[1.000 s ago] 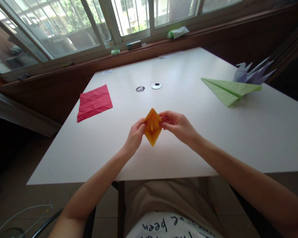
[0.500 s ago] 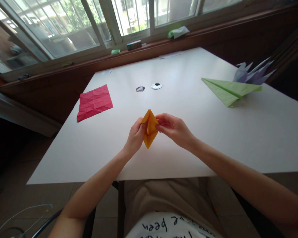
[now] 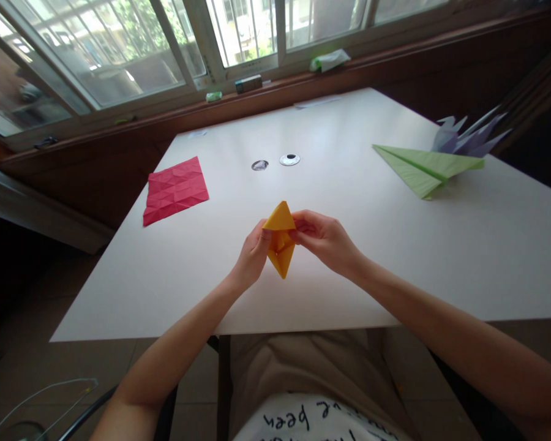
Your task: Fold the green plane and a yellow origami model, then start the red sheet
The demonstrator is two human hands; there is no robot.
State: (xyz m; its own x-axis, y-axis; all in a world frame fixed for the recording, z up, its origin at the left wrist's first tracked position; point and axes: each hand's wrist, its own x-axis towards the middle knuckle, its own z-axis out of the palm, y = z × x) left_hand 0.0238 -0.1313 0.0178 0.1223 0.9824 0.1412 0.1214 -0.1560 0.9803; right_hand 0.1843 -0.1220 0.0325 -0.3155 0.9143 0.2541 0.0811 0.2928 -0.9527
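A folded piece of orange origami paper (image 3: pixel 281 217) is held above the near part of the white table (image 3: pixel 165 275). It has a pointed diamond outline, with a flat flap at its upper end and an opened hollow in its lower half. My left hand (image 3: pixel 252 251) pinches its left corner between thumb and fingers. On the opposite side my right hand (image 3: pixel 324 239) grips the right corner, thumb toward me. Some fingers of both hands are hidden behind the paper.
A creased red paper sheet (image 3: pixel 177 191) lies at the left. Two round grommets (image 3: pixel 259 165) are set in the tabletop ahead. At the right rest a green paper plane (image 3: pixel 425 165) and purple folded paper (image 3: pixel 471 138). Small items, including a box (image 3: pixel 248 84), line the windowsill.
The orange paper's upper flap has come down over the upper part of the hollow, facing me. Paper and left hand have shifted slightly right; both hands keep their hold.
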